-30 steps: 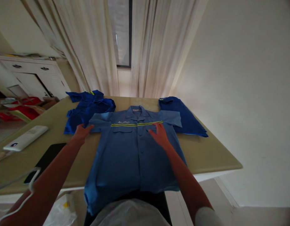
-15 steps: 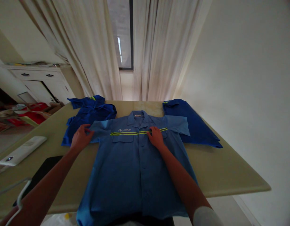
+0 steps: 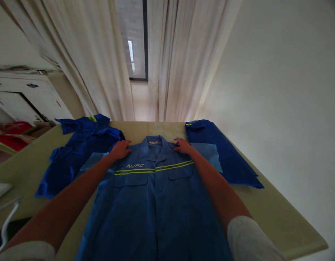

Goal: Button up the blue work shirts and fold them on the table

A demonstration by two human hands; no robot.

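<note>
A blue work shirt [image 3: 153, 203] with a yellow-green chest stripe and white lettering lies flat, front up, on the beige table [image 3: 276, 217]. My left hand [image 3: 120, 149] rests on its left shoulder beside the collar, fingers curled onto the cloth. At the right shoulder, my right hand [image 3: 182, 145] lies with the fingers bent at the seam. Whether either hand pinches the fabric is unclear.
A crumpled darker blue garment [image 3: 75, 152] lies left of the shirt; a folded one [image 3: 227, 156] lies to the right. Cream curtains and a window stand behind the table. A white cabinet [image 3: 17, 98] and red items [image 3: 9, 136] are at far left. A white wall runs along the right.
Both hands moved up from the sleeve and chest stripe to the shoulders beside the collar. The view shifted forward over the shirt.
</note>
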